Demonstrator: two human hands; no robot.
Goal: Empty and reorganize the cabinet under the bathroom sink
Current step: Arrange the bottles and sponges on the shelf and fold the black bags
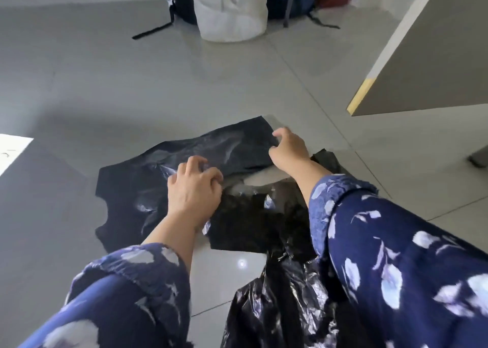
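Observation:
A flat black plastic bag [137, 186] lies spread on the grey tiled floor. My left hand [194, 189] rests on its middle with the fingers curled, pinching the plastic. At the bag's far right corner my right hand [287, 148] pinches the edge with bent fingers. A second black bag [253, 226] lies crumpled under my forearms. A third, shiny and bunched up, black bag [280, 305] sits nearest to me. Both sleeves are dark blue with pale flowers.
A grey cabinet panel [422, 65] with a pale edge juts in from the right. At the far end of the floor stand a white sack [229, 12], dark bags and a black strap [153, 29]. A bright patch [10, 149] lies at the left.

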